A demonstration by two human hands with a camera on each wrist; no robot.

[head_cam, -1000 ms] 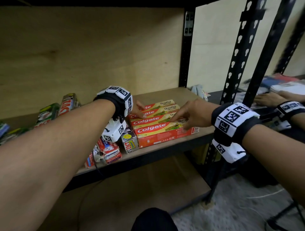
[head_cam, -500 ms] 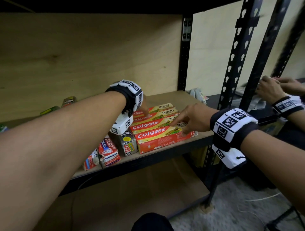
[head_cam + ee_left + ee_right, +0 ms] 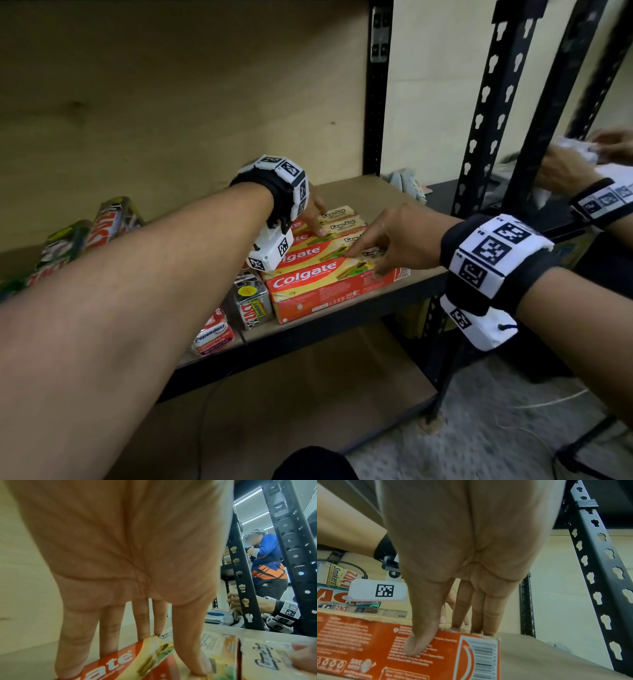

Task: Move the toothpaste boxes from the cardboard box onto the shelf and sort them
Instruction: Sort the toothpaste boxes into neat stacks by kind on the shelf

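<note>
Several red and yellow Colgate boxes (image 3: 318, 274) lie flat side by side on the wooden shelf (image 3: 359, 192). My left hand (image 3: 318, 224) rests on the rear boxes; its straight fingers (image 3: 109, 635) touch a box top (image 3: 120, 662) and its thumb touches the neighbouring box. My right hand (image 3: 368, 262) is at the right end of the front boxes. Its fingers lie on the tops, and its thumb (image 3: 419, 635) presses the orange front face (image 3: 368, 642) of the nearest box. Neither hand lifts a box. No cardboard box is in view.
Left of the Colgate row stand a Zact Smokers box (image 3: 253, 303) and a Pepsodent box (image 3: 214, 334); more Zact boxes (image 3: 109, 219) lean further left. Black uprights (image 3: 376, 102) (image 3: 486, 113) bound the shelf on the right. Another person's hands (image 3: 565, 168) work on the neighbouring shelf.
Both my hands stay on the Colgate boxes, with the left one shifted slightly along the rear boxes. The other person's hands have lifted from their shelf.
</note>
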